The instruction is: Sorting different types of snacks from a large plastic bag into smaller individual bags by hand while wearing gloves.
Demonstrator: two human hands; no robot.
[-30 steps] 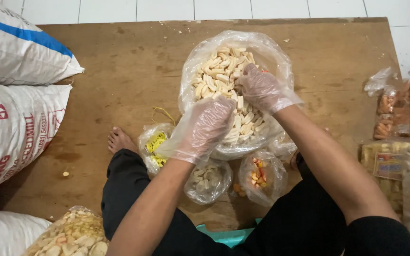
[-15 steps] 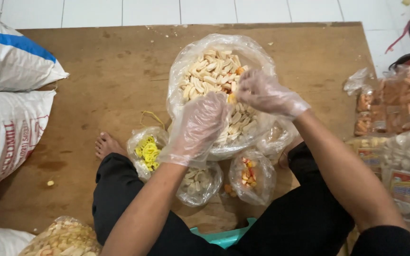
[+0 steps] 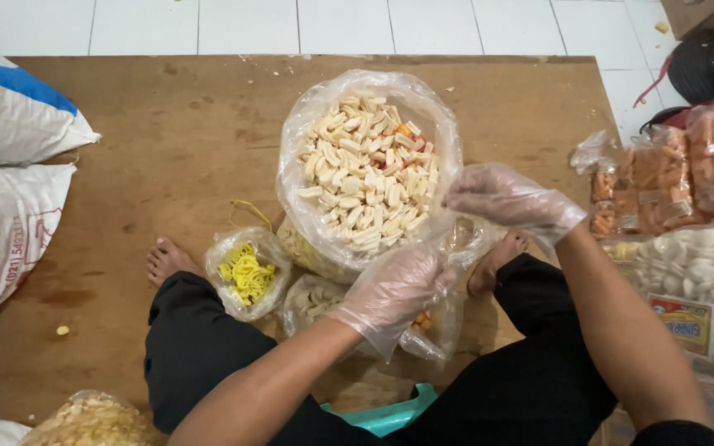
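Head view: a seated person with legs crossed on a brown wooden board [image 3: 126,165] laid over a white tiled floor [image 3: 357,25], both hands in loose clear plastic gloves.
Large bag: an open clear plastic bag of pale cracker pieces [image 3: 365,169] stands in front of the knees, mouth up, tilted a little away from the person; its long axis runs away from the body.
Left hand [image 3: 394,289]: at the near lower edge of the large bag, fingers curled together and closed on clear plastic film; whether that film belongs to the large bag or to a smaller bag under it cannot be told.
Right hand [image 3: 506,202]: at the right rim of the large bag, fingers bent and drawn together, apparently pinching the rim plastic; the glove blurs the exact grip.
Key relation: the cracker bag lies forward and to the left of the right hand, and just above the left hand; both hands touch plastic at its edge, the left one nearer the body.
Small bags: a bag of yellow curly crackers [image 3: 247,272] sits just left of the left hand; another small bag of pale pieces [image 3: 311,301] sits between them.
Left side: white woven sacks [image 3: 10,124] lie on the board.
Right side: packets of orange snacks [image 3: 671,173] and white crackers [image 3: 696,264] are piled well apart from the large bag.
Bottom edge: a teal plastic stool [image 3: 382,413] under the person.
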